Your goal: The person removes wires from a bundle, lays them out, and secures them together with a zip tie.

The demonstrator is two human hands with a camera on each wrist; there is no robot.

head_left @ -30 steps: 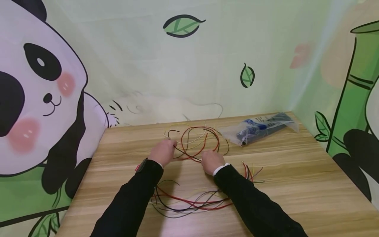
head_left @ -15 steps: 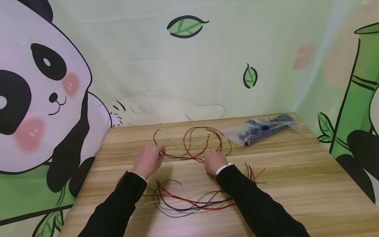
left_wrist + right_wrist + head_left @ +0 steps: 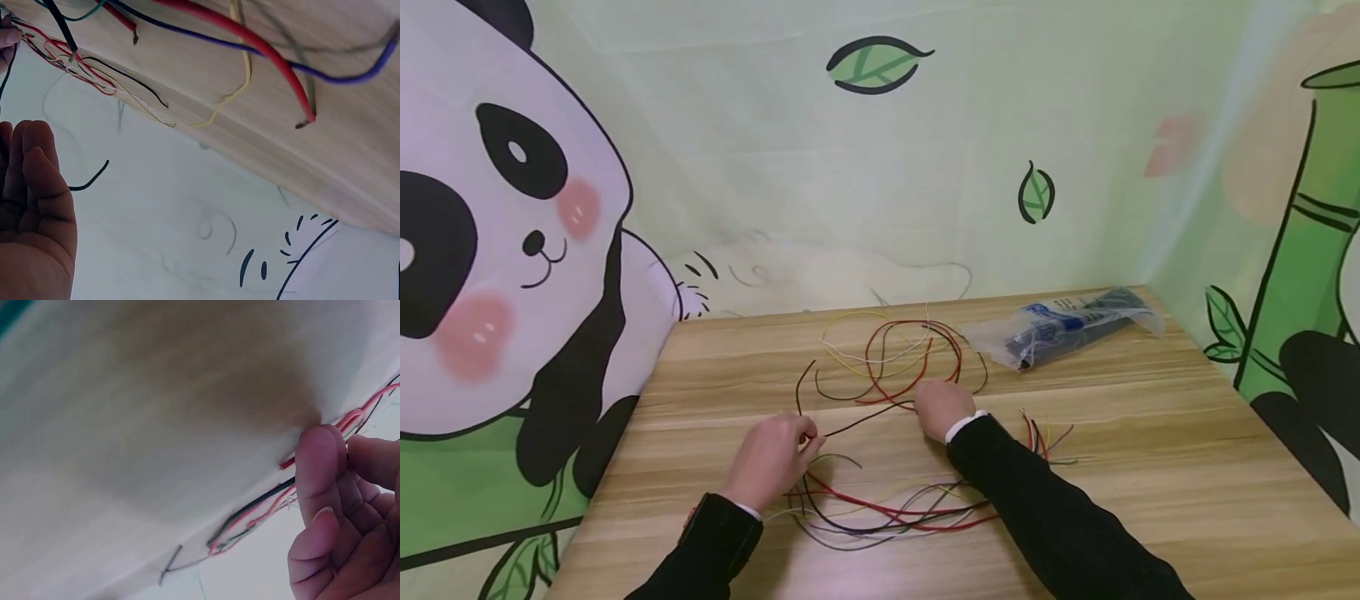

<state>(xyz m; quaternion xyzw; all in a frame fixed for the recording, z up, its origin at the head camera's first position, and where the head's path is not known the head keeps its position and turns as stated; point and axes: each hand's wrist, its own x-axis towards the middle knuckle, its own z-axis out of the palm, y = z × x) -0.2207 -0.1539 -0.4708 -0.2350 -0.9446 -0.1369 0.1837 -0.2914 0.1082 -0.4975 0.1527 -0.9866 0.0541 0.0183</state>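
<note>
A thin black wire [image 3: 865, 419] runs between my two hands in the head view. My left hand [image 3: 771, 462] pinches it between thumb and fingers, close above the near bundle of wires [image 3: 887, 527]; its free end curves up beyond the fingertips. My right hand [image 3: 943, 410] pinches the same wire at the near side of loosely looped wires [image 3: 957, 354] in red, yellow, white and black. In the left wrist view, the black wire end [image 3: 90, 185] pokes out past the left fingers. The right wrist view shows the black wire [image 3: 256, 503] leading away from the right fingertips.
A clear plastic bag [image 3: 1067, 327] with dark and blue contents lies at the back right of the wooden table [image 3: 1195, 475]. Bare wire ends [image 3: 1037, 437] fan out beside the right sleeve. A cloth backdrop with panda drawings [image 3: 737, 167] stands behind the table.
My left hand has moved left and then toward me, drawing the black wire out from the loops. My right hand has stayed at nearly the same place.
</note>
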